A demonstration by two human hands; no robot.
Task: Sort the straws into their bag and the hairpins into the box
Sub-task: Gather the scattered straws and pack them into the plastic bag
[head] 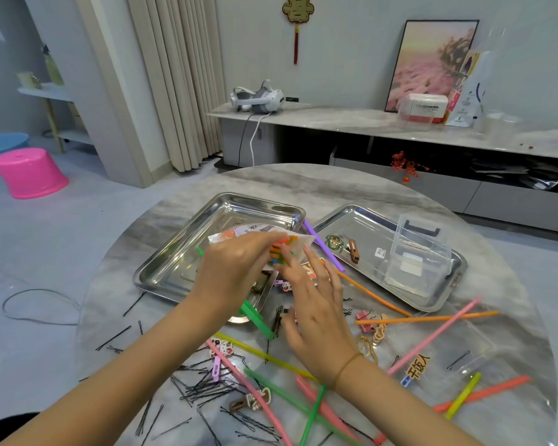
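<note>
At frame centre, left hand [236, 268] grips the straw bag [261, 230] above the tray [226, 201]; right hand [316, 312], fingers spread, touches its near edge.

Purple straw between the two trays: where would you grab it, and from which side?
Pinch the purple straw at its middle from above, fingers across its width. It is long and thin, lying along the rim of the right tray, and its middle is uncovered.

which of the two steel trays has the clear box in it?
The tray on the right: the clear box stands in it, next to a few clips. The left tray has no box; the left hand holds the straw bag over it.
</note>
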